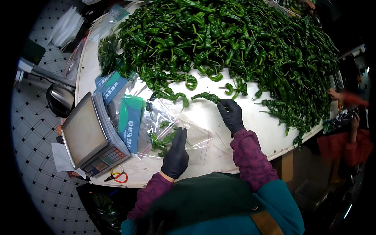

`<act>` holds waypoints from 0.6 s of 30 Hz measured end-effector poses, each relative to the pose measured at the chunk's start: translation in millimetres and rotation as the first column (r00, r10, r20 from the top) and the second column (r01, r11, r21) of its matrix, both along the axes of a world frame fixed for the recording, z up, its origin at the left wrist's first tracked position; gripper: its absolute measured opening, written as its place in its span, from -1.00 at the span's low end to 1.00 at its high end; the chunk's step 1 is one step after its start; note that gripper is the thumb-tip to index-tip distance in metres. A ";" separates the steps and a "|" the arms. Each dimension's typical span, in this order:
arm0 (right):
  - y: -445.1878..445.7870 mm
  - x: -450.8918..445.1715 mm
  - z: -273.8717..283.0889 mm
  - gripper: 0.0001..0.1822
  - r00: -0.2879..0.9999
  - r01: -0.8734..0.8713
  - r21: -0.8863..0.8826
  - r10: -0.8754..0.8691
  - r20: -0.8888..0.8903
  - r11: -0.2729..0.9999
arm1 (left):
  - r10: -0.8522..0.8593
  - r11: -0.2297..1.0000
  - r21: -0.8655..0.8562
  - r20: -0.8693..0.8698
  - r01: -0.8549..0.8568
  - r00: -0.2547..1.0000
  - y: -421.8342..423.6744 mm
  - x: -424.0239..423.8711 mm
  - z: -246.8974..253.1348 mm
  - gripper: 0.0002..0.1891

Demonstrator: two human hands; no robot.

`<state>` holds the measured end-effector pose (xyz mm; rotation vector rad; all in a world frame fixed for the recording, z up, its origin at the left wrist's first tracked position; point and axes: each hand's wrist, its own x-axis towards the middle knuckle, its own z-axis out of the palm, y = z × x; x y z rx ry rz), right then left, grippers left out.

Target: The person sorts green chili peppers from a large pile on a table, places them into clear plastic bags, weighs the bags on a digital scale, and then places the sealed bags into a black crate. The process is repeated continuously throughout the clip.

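Observation:
A large pile of green peppers [223, 38] covers the far side and right of a white table [205, 85]. My right hand [232, 114], in a black glove, pinches one long wrinkled green pepper [206, 96] by its end, above a bare stretch of tabletop. My left hand [176, 155], also gloved in black, rests at a clear plastic bag [194, 136] with its fingers extended; whether it grips the film is unclear. A few green peppers [164, 141] lie in or under the bag, just beside the left fingers.
At the left stand a weighing scale [85, 129] and blue-green printed packets [130, 123]. Red-handled snips [119, 177] lie at the near edge. A metal kettle [61, 98] is beyond the table's left edge. Other people's hands [334, 94] are at the right.

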<state>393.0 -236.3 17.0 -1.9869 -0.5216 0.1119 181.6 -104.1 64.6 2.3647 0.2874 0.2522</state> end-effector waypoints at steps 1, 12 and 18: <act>-7.1 -5.7 7.0 -0.92 1.000 0.010 0.003 -0.010 0.016 1.000 | -0.009 1.000 -0.002 -0.007 0.009 1.000 -0.1 0.1 -0.6 -0.25; -213.2 -62.6 23.4 -0.86 0.859 0.492 0.140 -0.453 -0.237 0.859 | -0.098 0.995 -0.023 -0.010 0.098 0.995 -4.3 -2.4 -1.3 -0.33; -384.9 -101.1 99.9 -0.63 0.842 0.264 -0.964 -0.485 0.238 -0.016 | -0.092 0.994 -0.061 -0.040 0.090 0.995 -2.7 -4.3 -3.9 -0.32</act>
